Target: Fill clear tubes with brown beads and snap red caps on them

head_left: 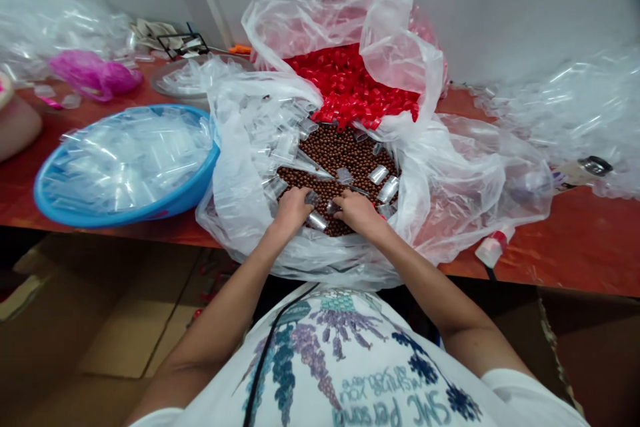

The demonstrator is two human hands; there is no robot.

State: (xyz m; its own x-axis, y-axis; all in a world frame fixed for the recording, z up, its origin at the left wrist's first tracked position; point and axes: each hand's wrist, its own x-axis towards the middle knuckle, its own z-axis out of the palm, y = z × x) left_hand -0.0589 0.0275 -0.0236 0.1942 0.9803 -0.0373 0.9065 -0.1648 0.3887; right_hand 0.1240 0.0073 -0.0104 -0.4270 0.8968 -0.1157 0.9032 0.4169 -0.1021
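A heap of small brown balls (345, 150) lies in a white plastic bag (227, 147) right in front of me. My left hand (293, 208) is down at the balls, fingers closed around a small clear plastic container (313, 197). Opposite it, my right hand (359, 210) pinches another small clear container, mostly covered by the fingertips. One more clear container (317, 221) lies on the balls between the hands. A clear pointed piece (313, 165) rests across the balls above them, and several loose clear containers (387, 189) lie to the right.
Red plastic caps (350, 83) fill a bag behind the balls. A blue basin (65, 213) of clear plastic pieces stands left. Heaped clear plastic (565, 107) lies at the right, with a small white bottle with a red part (493, 248) near the edge of the red table (580, 240).
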